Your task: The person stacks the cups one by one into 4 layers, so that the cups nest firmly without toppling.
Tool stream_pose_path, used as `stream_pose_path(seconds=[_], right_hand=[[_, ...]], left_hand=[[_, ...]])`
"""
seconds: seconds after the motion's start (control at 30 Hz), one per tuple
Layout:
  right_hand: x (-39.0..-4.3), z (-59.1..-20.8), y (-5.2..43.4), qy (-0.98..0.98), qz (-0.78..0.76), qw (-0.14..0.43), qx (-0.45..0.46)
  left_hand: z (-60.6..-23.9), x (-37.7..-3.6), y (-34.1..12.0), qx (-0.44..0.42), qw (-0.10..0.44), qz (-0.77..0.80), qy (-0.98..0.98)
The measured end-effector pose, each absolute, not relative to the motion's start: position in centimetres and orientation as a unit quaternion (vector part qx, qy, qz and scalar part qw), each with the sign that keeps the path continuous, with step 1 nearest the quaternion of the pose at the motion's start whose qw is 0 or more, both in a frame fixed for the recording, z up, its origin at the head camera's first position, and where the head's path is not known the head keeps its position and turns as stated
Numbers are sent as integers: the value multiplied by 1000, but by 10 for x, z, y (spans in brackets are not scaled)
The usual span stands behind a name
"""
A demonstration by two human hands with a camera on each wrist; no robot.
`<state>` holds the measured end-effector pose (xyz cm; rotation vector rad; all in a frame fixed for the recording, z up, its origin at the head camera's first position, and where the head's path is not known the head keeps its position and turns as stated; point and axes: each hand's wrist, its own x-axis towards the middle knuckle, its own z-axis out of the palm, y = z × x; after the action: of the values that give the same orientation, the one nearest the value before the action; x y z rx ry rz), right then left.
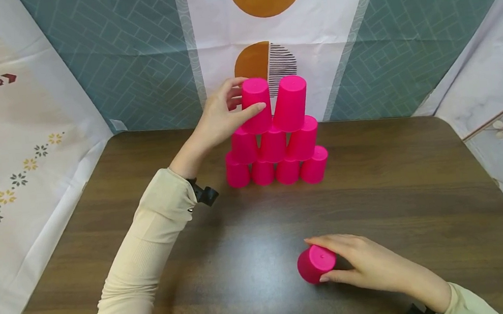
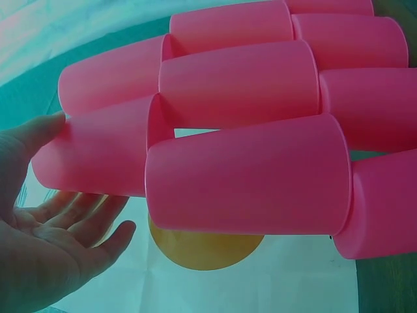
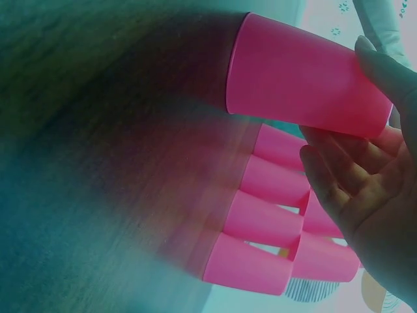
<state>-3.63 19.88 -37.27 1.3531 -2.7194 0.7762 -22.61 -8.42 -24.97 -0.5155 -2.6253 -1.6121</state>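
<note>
Pink cups stand upside down in a stacked wall on the table, several in the bottom row (image 1: 263,173), three in the middle row (image 1: 273,145) and two on top. My left hand (image 1: 221,111) holds the top-left cup (image 2: 98,147) between thumb and fingers, and that cup rests on the row below. Beside it stands the other top cup (image 1: 291,102), leaning slightly in the head view. Near the front, my right hand (image 1: 368,265) grips a single upside-down pink cup (image 3: 300,78), thumb on one side and fingers on the other. In the right wrist view its rim seems at or just above the table.
The brown wooden table (image 1: 402,187) runs under everything. Behind the stack hangs a green and white patterned cloth (image 1: 131,62). White cloths, one on the left (image 1: 0,132) and one on the right (image 1: 490,65), border the table's sides.
</note>
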Motion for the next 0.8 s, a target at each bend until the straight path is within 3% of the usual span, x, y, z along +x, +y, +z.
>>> stream_pose_path(seconds=[0.27, 0.57, 0.8], right_hand=[[-37, -374, 200, -865, 248, 12, 436], [-41, -375, 199, -823, 262, 101, 494], [-45, -370, 201, -814, 275, 107, 500]], left_hand=[[-249, -227, -84, -171, 10, -515, -840], [-249, -225, -85, -180, 8, -510, -841], [-252, -225, -85, -184, 6, -515, -837]])
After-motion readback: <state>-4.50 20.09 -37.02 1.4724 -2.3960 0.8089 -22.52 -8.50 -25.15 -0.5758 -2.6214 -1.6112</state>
